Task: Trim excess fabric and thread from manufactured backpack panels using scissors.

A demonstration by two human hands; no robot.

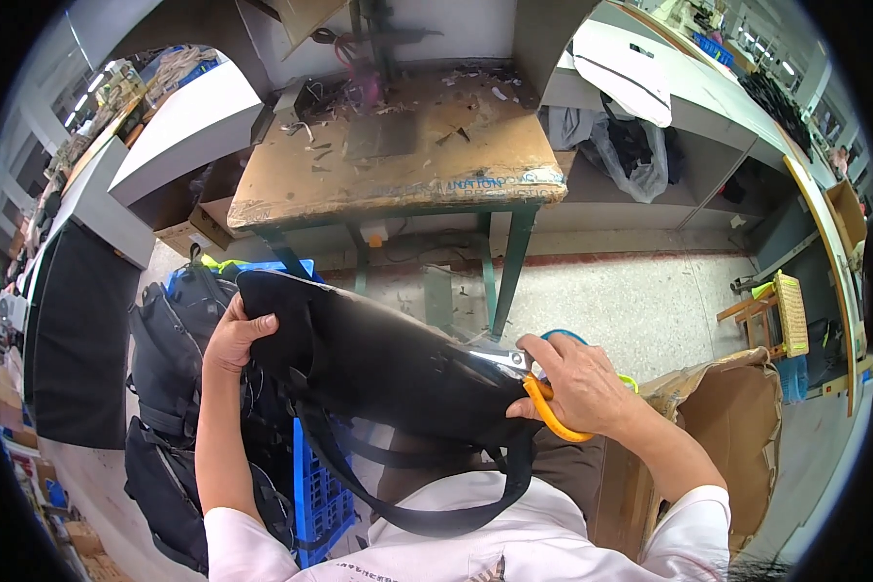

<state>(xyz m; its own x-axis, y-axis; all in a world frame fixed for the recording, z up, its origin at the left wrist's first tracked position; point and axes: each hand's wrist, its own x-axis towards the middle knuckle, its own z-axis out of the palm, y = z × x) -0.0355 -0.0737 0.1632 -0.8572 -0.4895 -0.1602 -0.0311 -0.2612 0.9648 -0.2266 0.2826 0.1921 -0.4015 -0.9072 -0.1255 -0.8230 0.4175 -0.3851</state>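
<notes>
Nearest us, across our lap, we held the black bag, its long axis running from upper left down to lower right between our two hands, a strap looping below it. Our right hand sat at the bag's lower right end, fingers curled shut through the orange handles of the scissors, the blades lying against the fabric and pointing left along it. Our left hand gripped the upper left edge, fingers folded over it. Left of our knees stood a blue crate heaped with more black bags; to our right a cardboard box. Beyond lay speckled floor, then a worn wooden worktable strewn with scraps
</notes>
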